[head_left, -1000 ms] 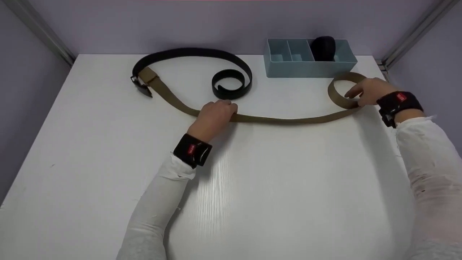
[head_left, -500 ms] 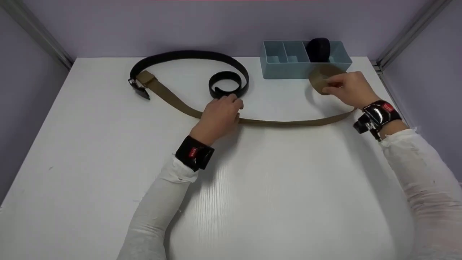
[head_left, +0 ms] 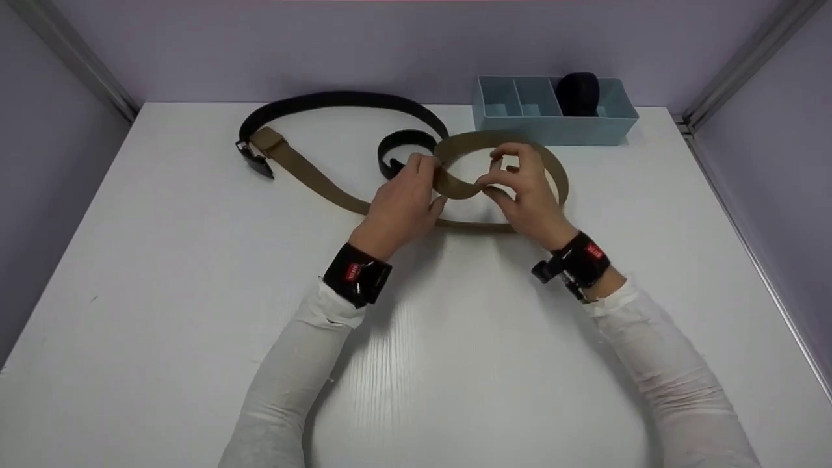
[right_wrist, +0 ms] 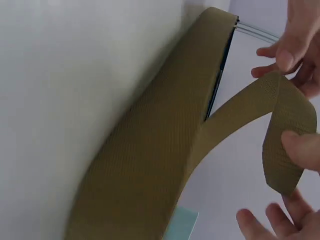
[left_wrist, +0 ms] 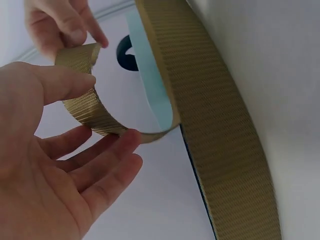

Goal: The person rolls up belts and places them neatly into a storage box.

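A tan webbing belt (head_left: 318,185) runs from a dark buckle (head_left: 255,160) at the far left, and its right part curves into a loop. A black belt (head_left: 344,97) arcs behind it, meeting it near the buckle, its other end coiled. My left hand (head_left: 403,205) holds the loop's left side; in the left wrist view, webbing passes between thumb and bent fingers. My right hand (head_left: 530,188) pinches the tan end, its thumb on the webbing in the right wrist view. A wide stretch of tan belt (right_wrist: 145,135) stands on edge there, below both hands' grip.
A pale blue divided tray (head_left: 556,132) stands at the back right, with a dark rolled-looking thing (head_left: 578,94) in one compartment. The white table (head_left: 455,364) reaches forward from the back wall, with side walls left and right.
My right hand has come left from the right side with the tan end, pulling the belt into a loop beside my left hand. The left hand has moved slightly and now holds that loop.
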`<state>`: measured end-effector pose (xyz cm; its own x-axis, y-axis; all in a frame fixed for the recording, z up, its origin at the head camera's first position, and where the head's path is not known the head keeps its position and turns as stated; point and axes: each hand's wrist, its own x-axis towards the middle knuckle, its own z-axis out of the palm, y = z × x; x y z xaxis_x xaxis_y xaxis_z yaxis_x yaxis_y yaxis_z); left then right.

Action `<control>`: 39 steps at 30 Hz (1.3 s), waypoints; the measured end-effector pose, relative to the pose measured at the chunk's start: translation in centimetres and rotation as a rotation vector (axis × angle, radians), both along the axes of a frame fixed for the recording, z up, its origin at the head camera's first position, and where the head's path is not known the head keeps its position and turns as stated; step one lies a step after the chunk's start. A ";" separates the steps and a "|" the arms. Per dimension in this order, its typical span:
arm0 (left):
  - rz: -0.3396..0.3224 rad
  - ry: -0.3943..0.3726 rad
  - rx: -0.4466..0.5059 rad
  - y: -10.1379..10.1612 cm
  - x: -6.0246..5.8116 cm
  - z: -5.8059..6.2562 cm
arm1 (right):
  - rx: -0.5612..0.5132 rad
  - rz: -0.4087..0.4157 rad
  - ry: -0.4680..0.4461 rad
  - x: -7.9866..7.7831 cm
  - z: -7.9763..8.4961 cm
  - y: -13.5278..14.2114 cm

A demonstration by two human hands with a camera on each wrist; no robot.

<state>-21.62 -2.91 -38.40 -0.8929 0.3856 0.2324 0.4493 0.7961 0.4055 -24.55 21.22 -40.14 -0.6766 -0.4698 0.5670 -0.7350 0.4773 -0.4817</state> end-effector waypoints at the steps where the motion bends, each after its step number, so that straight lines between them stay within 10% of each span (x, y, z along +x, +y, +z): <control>1: 0.003 -0.005 0.009 -0.2 0.1 -0.1 | -0.018 -0.015 -0.004 0.2 -0.3 -0.5; 16: -0.100 -0.096 0.142 -0.4 0.4 0.2 | -0.416 0.030 -0.528 2.7 0.4 -1.2; 29: -0.138 0.026 0.254 -1.0 0.7 -0.1 | -0.631 0.099 -0.729 3.4 0.4 -2.3; 39: -0.224 0.004 0.367 -1.1 0.7 -0.4 | -0.605 0.147 -0.658 3.9 0.3 -2.9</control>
